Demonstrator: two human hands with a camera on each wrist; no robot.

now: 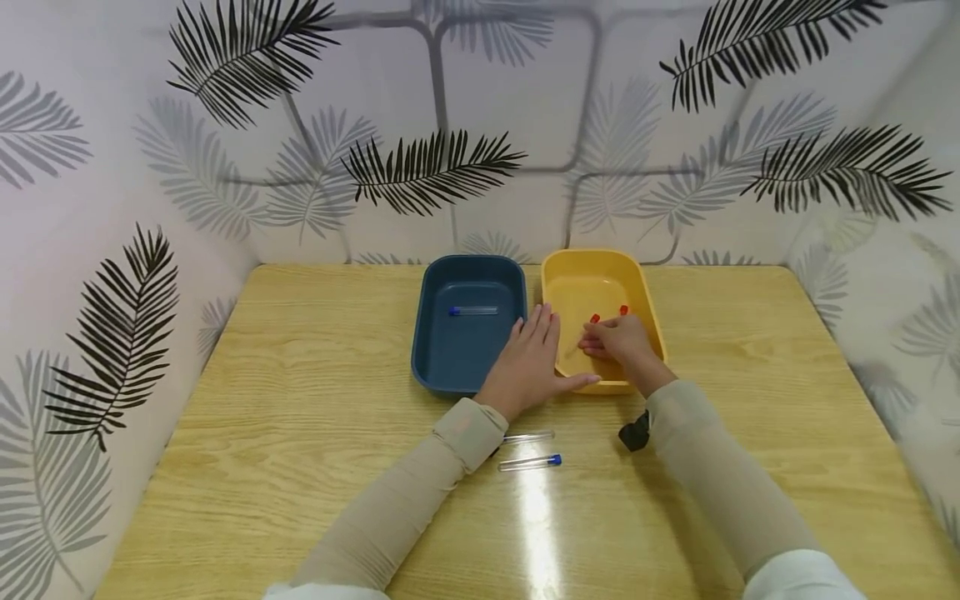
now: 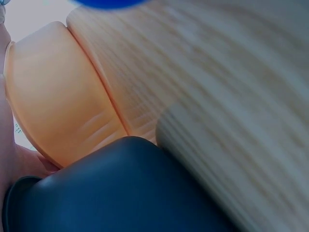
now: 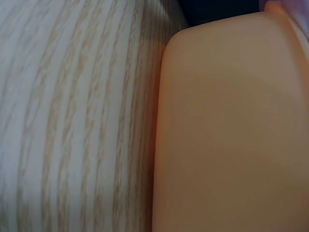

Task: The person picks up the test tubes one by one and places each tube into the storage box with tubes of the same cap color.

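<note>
In the head view my right hand (image 1: 621, 340) reaches into the yellow tray (image 1: 651, 308), thumb and fingertips pinching a clear tube with a red cap (image 1: 595, 318). Another red cap (image 1: 624, 310) shows just behind that hand, which hides what lies below it. My left hand (image 1: 527, 362) lies over the adjoining rims of the yellow tray and the dark blue tray (image 1: 442, 367), fingers straight and thumb spread toward the right. Inside the blue tray is a clear tube with a blue cap (image 1: 473, 311).
On the wooden table, a blue-capped tube (image 1: 529, 462) lies in front of the trays. Another clear tube (image 1: 531, 437) is just behind it, partly covered by the left sleeve. A black wrist camera (image 1: 635, 432) sits under the right wrist. The patterned wall (image 1: 495, 217) stands behind.
</note>
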